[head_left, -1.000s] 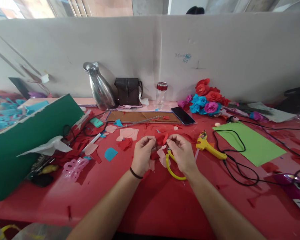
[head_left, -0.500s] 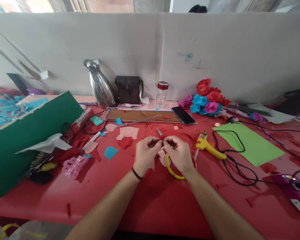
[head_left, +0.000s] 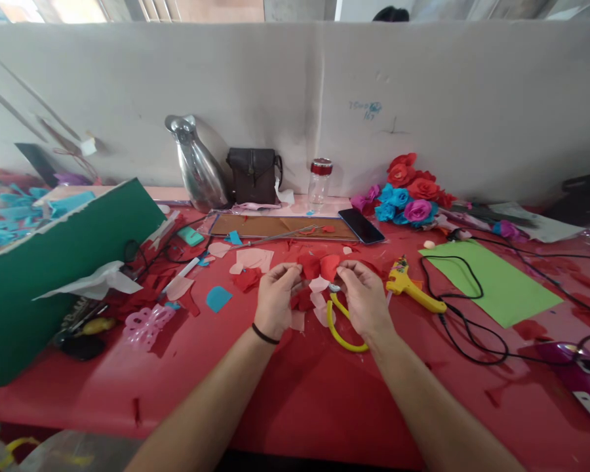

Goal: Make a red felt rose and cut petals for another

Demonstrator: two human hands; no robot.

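Note:
My left hand (head_left: 276,300) pinches the left side of a piece of red paper (head_left: 319,267) above the middle of the table. The other side of the paper, a rounded lobe, is between the fingertips of my right hand (head_left: 365,294). Whether this is one piece or two touching pieces I cannot tell. Under and between my hands lie pink paper pieces (head_left: 323,314) and scissors with yellow handles (head_left: 345,337), their blades mostly hidden. A yellow glue gun (head_left: 413,290) lies to the right of my right hand.
A green board (head_left: 73,275) stands at the left. Along the back are a metal jug (head_left: 199,167), a dark bag (head_left: 253,176), a glass jar (head_left: 318,187), a phone (head_left: 361,226) and paper flowers (head_left: 410,190). Black cables (head_left: 476,344) cross a green sheet (head_left: 496,282) at the right.
My hands have moved apart, the left one leftward and the right one rightward. The red paper now shows spread between them, and more of the scissors is visible.

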